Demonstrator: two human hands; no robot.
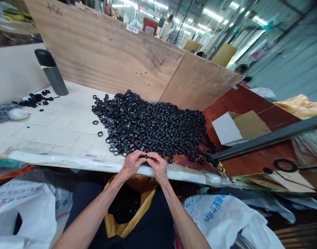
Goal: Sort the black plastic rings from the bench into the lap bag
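Note:
A big heap of small black plastic rings (153, 124) lies on the worktable (59, 128) in front of me. My left hand (131, 163) and my right hand (158, 166) meet at the table's near edge, fingers pinched together on one small black ring (146, 157) held between them. Below my hands, on my lap, an open yellow bag (127, 207) holds more black parts.
A dark flask (51, 71) stands at the back left beside a small cluster of black rings (35, 99). Plywood boards (117, 52) wall off the back. An open cardboard box (238, 128) sits to the right. White woven sacks (220, 218) lie below the table.

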